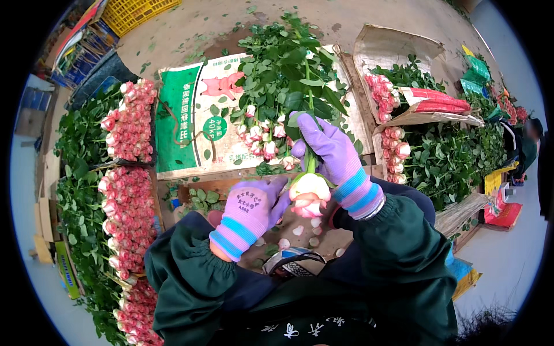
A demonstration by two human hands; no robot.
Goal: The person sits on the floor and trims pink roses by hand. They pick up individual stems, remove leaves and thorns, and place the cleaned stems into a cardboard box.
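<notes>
My right hand, in a purple coated glove with blue cuff stripes, grips the stem of a rose just above its bloom. The rose hangs head down, its cream petals edged in pink, while its leafy stem points away from me. My left hand, gloved the same way, is at the left side of the bloom. Its fingertips are partly hidden, so I cannot tell whether they pinch a petal. Beyond my hands, a pile of cut roses lies on a printed woven sack, blooms towards me.
Stacked bunches of pink roses line the left side. More roses lie at the right, near an opened woven wrapper. Loose petals litter the floor between my legs. A yellow plastic crate stands far left; a person is at the far right.
</notes>
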